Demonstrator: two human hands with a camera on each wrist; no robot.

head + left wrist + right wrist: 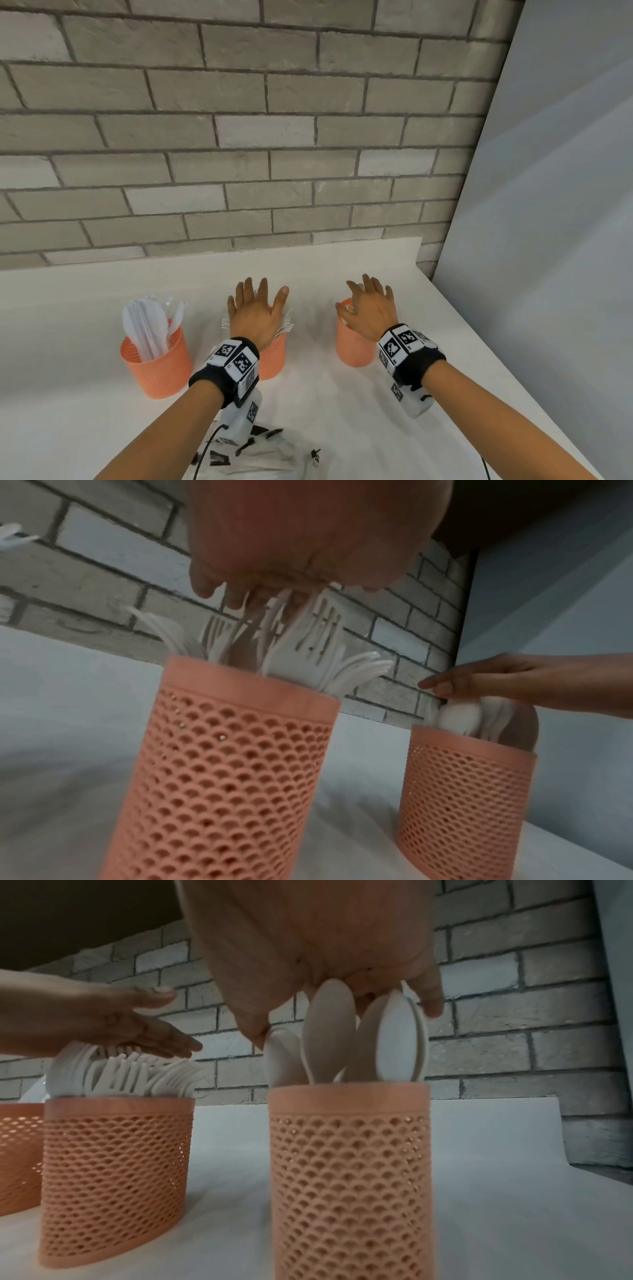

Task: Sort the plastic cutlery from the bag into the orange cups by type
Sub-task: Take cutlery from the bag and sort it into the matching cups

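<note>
Three orange mesh cups stand in a row on the white counter. The left cup (157, 363) holds white plastic knives (147, 325). Over the middle cup (272, 358), my left hand (257, 308) lies flat with fingers spread, palm on the white forks (274, 642). Above the right cup (352, 346), my right hand (371, 308) is spread flat too, touching the tops of the white spoons (346, 1034). Neither hand grips anything. The clear plastic bag (270, 455) lies crumpled at the near edge, between my forearms.
A grey brick wall (239, 137) rises behind the counter (394, 428). A pale panel (548, 240) closes the right side, and the counter's edge runs diagonally below it. Bare counter lies between the cups and the bag.
</note>
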